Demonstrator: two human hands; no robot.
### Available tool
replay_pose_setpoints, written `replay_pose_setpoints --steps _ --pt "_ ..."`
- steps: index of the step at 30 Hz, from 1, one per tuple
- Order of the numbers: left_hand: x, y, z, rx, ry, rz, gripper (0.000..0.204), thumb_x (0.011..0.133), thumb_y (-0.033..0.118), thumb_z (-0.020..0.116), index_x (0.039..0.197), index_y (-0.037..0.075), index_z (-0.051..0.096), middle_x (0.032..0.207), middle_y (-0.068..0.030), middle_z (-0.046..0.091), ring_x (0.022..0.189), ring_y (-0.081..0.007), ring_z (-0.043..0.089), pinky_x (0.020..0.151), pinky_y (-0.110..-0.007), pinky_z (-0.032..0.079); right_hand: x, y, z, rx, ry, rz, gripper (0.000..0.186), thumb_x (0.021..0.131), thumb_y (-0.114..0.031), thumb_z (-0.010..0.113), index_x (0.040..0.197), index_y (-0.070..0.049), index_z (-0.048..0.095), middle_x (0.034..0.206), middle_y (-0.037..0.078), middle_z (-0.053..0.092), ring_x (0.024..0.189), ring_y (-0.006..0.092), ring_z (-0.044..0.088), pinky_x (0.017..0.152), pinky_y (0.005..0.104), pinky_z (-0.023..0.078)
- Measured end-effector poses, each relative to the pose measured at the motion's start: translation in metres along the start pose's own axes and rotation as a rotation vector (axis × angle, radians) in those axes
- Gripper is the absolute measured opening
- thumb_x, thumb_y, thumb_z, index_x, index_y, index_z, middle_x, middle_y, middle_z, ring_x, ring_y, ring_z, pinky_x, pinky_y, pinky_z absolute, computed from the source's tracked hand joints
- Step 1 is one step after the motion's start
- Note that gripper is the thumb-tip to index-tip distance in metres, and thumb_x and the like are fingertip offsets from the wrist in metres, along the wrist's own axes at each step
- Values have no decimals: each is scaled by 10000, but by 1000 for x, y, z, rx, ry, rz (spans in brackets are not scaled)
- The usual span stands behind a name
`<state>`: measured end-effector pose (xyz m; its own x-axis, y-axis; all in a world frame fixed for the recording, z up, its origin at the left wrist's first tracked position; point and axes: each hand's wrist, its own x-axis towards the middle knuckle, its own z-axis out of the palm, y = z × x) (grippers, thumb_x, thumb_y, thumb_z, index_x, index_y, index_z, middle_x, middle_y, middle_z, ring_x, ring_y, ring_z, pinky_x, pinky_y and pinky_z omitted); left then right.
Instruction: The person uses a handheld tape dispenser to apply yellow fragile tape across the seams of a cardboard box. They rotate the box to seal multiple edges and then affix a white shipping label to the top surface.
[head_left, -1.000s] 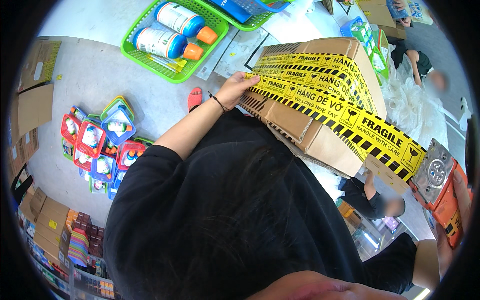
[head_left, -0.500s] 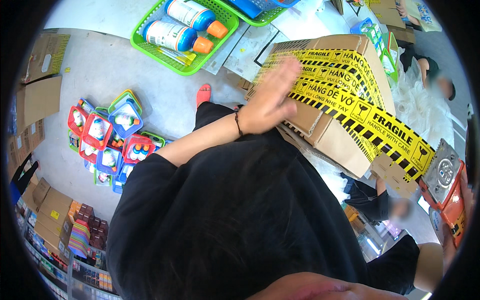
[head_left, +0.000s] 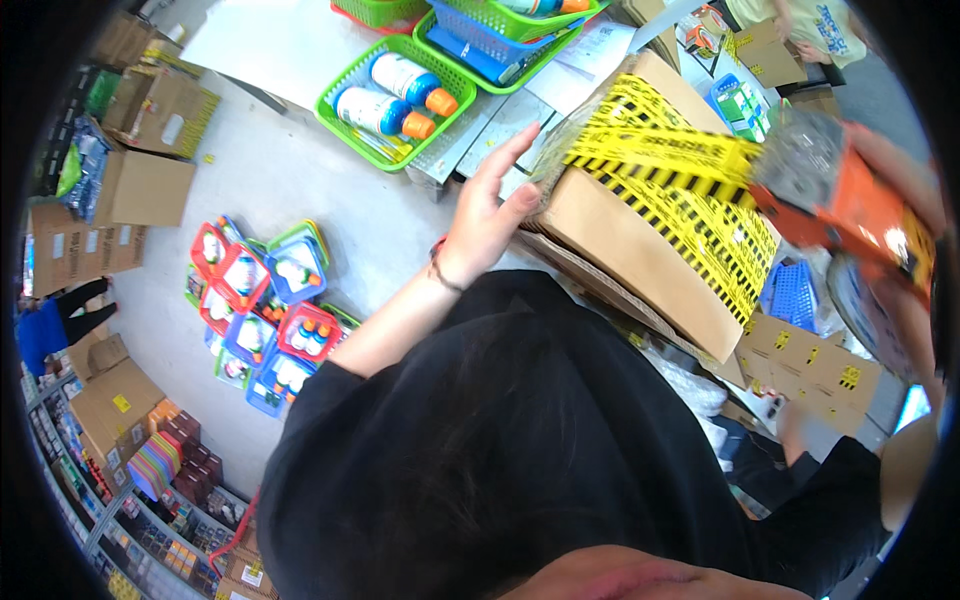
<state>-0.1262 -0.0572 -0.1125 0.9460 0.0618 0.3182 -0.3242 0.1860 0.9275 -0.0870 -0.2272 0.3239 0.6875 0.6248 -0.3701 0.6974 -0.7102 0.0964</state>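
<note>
My left hand (head_left: 485,215), fingers apart and holding nothing, is at the left end of a cardboard box (head_left: 640,260), perhaps touching its edge. Several bands of black-and-yellow warning tape (head_left: 650,150) cross the box top. My right hand (head_left: 895,175) grips an orange tape dispenser (head_left: 840,210) with a metal front, over the box's right end; a tape strip runs from it onto the box. The dispenser is blurred by motion. A green basket (head_left: 338,150) with two blue-and-white, orange-capped bottles stands on the work surface just beyond my left hand.
Stacked baskets (head_left: 480,45) stand at the back. Colourful baskets of bottles (head_left: 235,330) cover floor to the left, near cartons (head_left: 150,190) and shelving (head_left: 120,530). A person in blue (head_left: 45,330) is at far left; co-workers (head_left: 835,30) are at upper right and lower right (head_left: 790,450).
My right hand and the dispenser have moved up and left over the box. My left hand has come off the tape to the box's left end. The view has shifted.
</note>
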Motion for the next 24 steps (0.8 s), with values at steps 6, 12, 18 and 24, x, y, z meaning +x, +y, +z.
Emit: replay_pose_setpoints --steps 6,12,18,24 --pt "18 101 64 -127 182 -417 588 1022 228 653 1525 2 449 1383 -72 595 1229 -110 561 1056 -254 416 -48 43 60 142 269 -47 665 694 -41 800 1342 -33 653 997 108 654 802 245 538 710 333 450" --pt "20 86 70 -35 308 -349 438 1011 136 621 1435 33 585 1288 -59 670 1143 -118 612 1015 -273 466 -91 70 105 290 394 -65 630 719 -55 811 1331 -61 662 958 121 613 847 283 565 753 357 468" --pt "26 86 67 68 211 -196 472 1016 118 504 1475 10 533 1485 -127 552 1319 -186 539 1128 -309 395 -148 121 206 352 478 -91 590 761 -95 818 1331 -87 665 921 137 582 880 312 590 782 379 481" --pt "30 83 52 293 20 -87 570 991 149 341 1528 -10 448 1591 -167 433 1480 -242 376 1224 -335 258 -190 151 297 368 561 -35 549 815 -220 807 1340 -132 672 892 144 580 839 321 599 739 423 491"
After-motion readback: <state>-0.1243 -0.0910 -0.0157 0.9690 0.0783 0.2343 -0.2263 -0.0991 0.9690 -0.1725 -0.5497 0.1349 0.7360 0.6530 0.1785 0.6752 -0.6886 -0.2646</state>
